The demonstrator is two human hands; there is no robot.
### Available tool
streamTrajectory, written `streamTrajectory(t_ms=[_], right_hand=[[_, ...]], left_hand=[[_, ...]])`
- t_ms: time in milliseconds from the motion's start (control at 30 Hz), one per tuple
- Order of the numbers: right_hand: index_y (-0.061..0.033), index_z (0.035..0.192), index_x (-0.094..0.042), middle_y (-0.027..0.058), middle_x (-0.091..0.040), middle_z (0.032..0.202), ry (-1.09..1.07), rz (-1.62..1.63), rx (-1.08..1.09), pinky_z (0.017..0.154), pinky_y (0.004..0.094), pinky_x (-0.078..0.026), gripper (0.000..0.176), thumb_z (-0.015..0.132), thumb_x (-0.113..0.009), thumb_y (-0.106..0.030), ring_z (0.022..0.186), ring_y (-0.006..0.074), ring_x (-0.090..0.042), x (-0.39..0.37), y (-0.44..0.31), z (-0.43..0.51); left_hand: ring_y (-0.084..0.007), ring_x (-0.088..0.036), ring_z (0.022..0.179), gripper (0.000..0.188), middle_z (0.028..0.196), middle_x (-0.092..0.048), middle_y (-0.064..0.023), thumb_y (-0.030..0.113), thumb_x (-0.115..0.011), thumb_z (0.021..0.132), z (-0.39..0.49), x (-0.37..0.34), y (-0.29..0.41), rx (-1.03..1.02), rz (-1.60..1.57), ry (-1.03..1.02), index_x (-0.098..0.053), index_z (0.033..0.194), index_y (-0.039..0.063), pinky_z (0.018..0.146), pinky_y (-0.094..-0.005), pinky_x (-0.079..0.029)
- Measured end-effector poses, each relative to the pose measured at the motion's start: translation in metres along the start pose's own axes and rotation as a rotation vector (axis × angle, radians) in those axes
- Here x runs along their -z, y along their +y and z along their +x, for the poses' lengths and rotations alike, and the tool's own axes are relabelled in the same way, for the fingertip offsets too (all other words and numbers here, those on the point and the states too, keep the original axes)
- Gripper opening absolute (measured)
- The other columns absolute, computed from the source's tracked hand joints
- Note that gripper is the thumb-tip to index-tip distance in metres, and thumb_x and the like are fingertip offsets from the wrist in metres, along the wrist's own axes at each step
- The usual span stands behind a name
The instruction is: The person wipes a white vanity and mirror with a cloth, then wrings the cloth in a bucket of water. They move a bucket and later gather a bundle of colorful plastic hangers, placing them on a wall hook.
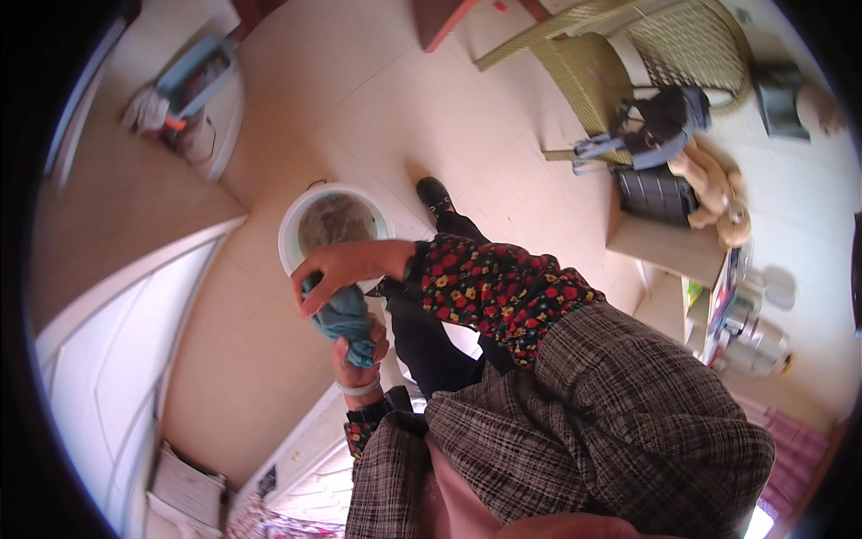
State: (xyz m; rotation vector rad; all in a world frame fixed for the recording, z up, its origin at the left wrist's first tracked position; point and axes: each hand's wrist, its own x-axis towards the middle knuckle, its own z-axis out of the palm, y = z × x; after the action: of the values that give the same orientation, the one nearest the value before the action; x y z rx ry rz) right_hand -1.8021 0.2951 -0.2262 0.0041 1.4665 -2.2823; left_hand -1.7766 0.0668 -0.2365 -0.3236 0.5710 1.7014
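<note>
A twisted teal cloth (340, 315) is stretched between my two hands, beside the near rim of a white bucket (288, 229). My right hand (330, 273) grips its upper end, with a darker wet-looking part showing under the fingers. Lower down, my left hand (360, 350) is closed around the other end, a pale bangle and a dark band at its wrist. Murky greyish-brown water (337, 219) with some froth lies in the bucket. My right forearm and hand hide part of the bucket's near side.
A black shoe (433, 194) stands on the tiled floor right of the bucket. A woven chair (592, 81) holds a backpack (663, 121); near it are a plush toy (714, 188) and a shelf unit (673, 249). White cabinet doors (128, 323) and a blue bin (199, 75) are at left.
</note>
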Motion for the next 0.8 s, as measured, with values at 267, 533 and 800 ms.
streamTrajectory(t_ms=[267, 533, 800], right_hand=[[-0.001, 0.094, -0.071, 0.0209, -0.072, 0.094, 0.557, -0.691, -0.097, 0.08, 0.0473, -0.053, 0.033, 0.088, -0.066, -0.032, 0.09, 0.0401, -0.069, 0.026, 0.045, -0.015], [-0.0157, 0.138, -0.053, 0.0185, -0.045, 0.145, 0.46, -0.813, -0.233, 0.1, 0.0585, -0.046, 0.072, 0.077, -0.075, -0.046, 0.13, 0.0394, -0.049, 0.052, 0.014, -0.084], [-0.0105, 0.101, -0.073, 0.0152, -0.072, 0.083, 0.37, -1.113, 0.008, 0.071, 0.0461, -0.056, 0.039, 0.084, -0.068, -0.045, 0.077, 0.0337, -0.071, 0.08, -0.055, -0.256]], left_hand=[[-0.0109, -0.057, 0.064, 0.045, 0.088, -0.062, -0.0037, 0.034, -0.07, 0.093, 0.081, -0.03, -0.026, 0.004, 0.739, 0.471, -0.052, 0.122, 0.004, 0.045, -0.0257, -0.041], [-0.0126, -0.06, 0.071, 0.051, 0.091, -0.063, -0.0043, 0.032, -0.075, 0.09, 0.138, -0.033, -0.111, -0.821, 1.307, 0.704, -0.051, 0.123, 0.002, 0.054, -0.0273, -0.047], [-0.0193, -0.061, 0.112, 0.051, 0.128, -0.063, -0.0065, 0.019, -0.068, 0.097, 0.063, -0.136, -0.093, -0.354, 0.627, 0.357, -0.05, 0.141, 0.002, 0.099, -0.0358, -0.049]])
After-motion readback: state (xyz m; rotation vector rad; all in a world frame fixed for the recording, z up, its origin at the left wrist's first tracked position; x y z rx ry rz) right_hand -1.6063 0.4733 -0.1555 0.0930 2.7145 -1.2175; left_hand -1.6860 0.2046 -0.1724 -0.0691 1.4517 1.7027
